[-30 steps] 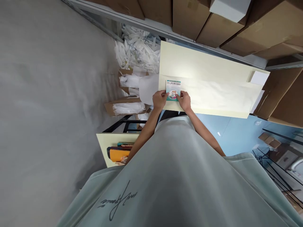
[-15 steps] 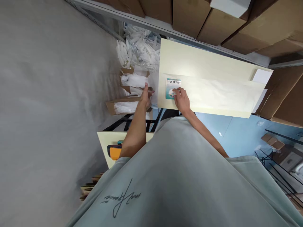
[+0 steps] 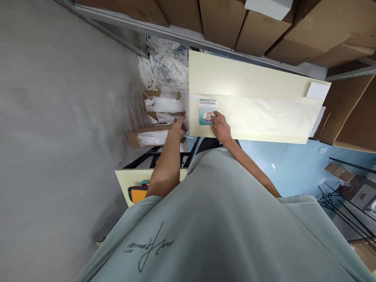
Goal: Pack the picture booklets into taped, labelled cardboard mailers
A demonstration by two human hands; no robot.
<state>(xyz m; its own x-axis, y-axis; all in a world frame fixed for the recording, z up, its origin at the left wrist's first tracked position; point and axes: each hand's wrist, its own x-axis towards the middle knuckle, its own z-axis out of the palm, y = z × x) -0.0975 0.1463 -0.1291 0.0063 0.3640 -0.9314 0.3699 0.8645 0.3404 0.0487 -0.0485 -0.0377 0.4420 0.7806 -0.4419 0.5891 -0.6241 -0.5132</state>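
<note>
A small booklet (image 3: 203, 117) with a teal-and-white cover and a cartoon figure lies flat near the left end of a pale yellow board (image 3: 249, 74). Under it stretches a long strip of thin white wrapping (image 3: 264, 113), whose left end passes the board's edge. My right hand (image 3: 222, 128) rests on the booklet's lower right corner, its fingers bent but apart. Just off the board's left edge, my left hand (image 3: 178, 127) has its fingers drawn together beside the overhanging wrapping. What those fingers hold, if anything, is hidden.
Cartons with white packing material (image 3: 155, 138) stand left of the board, below a heap of white wrappings (image 3: 167, 58). Cardboard boxes (image 3: 223, 23) line the shelf beyond. A white stack (image 3: 317, 91) sits at the board's right end; an orange-and-black object (image 3: 138, 194) lies lower left.
My left hand has lowered slightly, and its spread thumb and fingers have come together. My right hand has shifted to the booklet's right edge, uncovering the cartoon. The whole view has shifted slightly.
</note>
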